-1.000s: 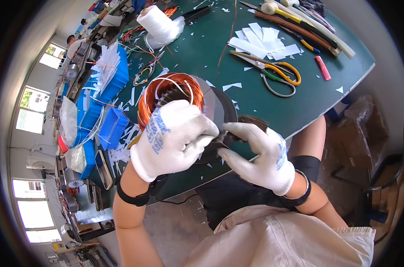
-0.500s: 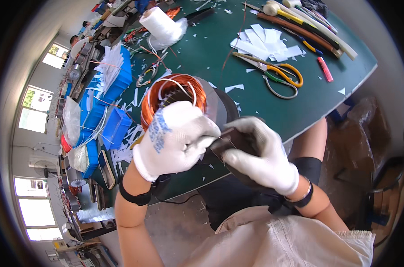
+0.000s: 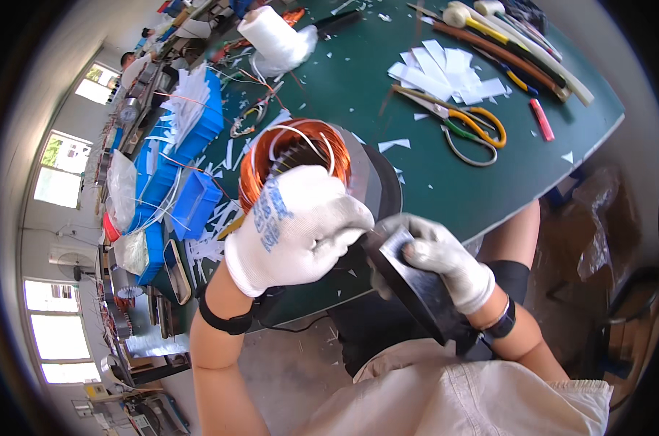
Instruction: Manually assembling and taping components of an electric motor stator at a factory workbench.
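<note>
My left hand [image 3: 297, 229], in a white glove with blue print on its back, is closed in a pinch beside the motor stator. A thin wire seems to run from its fingertips toward the other hand; most of it is hidden. The stator [image 3: 326, 142], with copper windings and white sleeved leads, stands on the table behind that hand. My gloved right hand [image 3: 438, 258] grips a dark, flat, wedge-like tool [image 3: 416, 291] with a pale plate on top, its thumb pressed on the plate. The tool's near end touches the fingertips' area of my left hand; its exact kind is unclear.
On the green table [image 3: 453, 192] lie orange-handled scissors [image 3: 474, 127], white paper strips [image 3: 445, 69], a pink marker-like stick [image 3: 541, 120] and a mallet [image 3: 460, 16]. A white thread cone [image 3: 271, 33] stands at the back. Blue bins [image 3: 195, 203] and a phone [image 3: 175, 269] sit left.
My right hand has turned the dark tool so its pale plate and long side now show, with the thumb on top. The left hand keeps its pinch. The whole view has shifted slightly.
</note>
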A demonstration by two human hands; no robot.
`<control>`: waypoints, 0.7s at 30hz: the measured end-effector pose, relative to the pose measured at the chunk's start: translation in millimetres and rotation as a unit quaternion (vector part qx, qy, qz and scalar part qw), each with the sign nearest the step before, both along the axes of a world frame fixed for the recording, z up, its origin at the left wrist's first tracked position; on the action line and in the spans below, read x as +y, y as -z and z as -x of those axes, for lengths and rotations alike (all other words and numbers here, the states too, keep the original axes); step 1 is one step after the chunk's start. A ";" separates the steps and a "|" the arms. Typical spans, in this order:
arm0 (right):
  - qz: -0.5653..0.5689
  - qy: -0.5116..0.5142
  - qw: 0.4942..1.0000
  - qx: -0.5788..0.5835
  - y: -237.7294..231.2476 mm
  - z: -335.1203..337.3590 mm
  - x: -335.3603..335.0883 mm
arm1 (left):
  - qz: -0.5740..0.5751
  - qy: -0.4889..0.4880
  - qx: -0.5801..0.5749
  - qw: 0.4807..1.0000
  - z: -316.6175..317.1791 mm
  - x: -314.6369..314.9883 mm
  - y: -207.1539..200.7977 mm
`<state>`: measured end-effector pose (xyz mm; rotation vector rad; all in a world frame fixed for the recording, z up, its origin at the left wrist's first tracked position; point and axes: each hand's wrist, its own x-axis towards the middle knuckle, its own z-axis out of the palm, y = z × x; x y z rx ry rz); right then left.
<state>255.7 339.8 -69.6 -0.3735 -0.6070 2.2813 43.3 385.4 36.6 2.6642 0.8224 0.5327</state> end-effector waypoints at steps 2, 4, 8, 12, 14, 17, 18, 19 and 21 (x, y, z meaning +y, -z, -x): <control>-0.047 0.020 0.994 -0.101 -23.1 6.8 5.0 | -0.003 -0.020 0.013 1.000 6.2 -5.4 0.9; -0.151 0.087 0.970 -0.170 -7.2 0.7 -3.1 | -0.009 -0.010 0.015 1.000 3.2 -5.8 1.4; -0.482 0.326 0.698 -0.417 -12.7 -2.1 -13.8 | -0.026 -0.014 0.009 1.000 1.2 -0.2 3.6; -0.569 0.390 0.572 -0.444 -25.1 11.6 -3.4 | -0.022 -0.009 0.023 0.999 2.3 -4.3 0.9; -0.553 0.348 0.627 -0.425 -15.0 -2.4 -14.6 | -0.023 -0.021 0.019 0.999 3.5 -7.8 -0.3; -0.492 0.394 0.621 -0.467 -17.2 6.3 -14.7 | -0.022 -0.011 0.003 1.000 0.6 0.3 8.4; -0.533 0.384 0.604 -0.452 -21.8 10.6 -4.4 | -0.034 -0.011 -0.012 0.999 1.4 -0.3 8.4; -0.573 0.373 0.585 -0.436 -25.0 12.4 3.5 | -0.046 -0.012 -0.028 0.998 2.5 -1.0 8.2; -0.577 0.343 0.606 -0.428 -23.1 6.3 -7.0 | -0.042 -0.013 0.000 0.999 4.5 -9.5 -0.8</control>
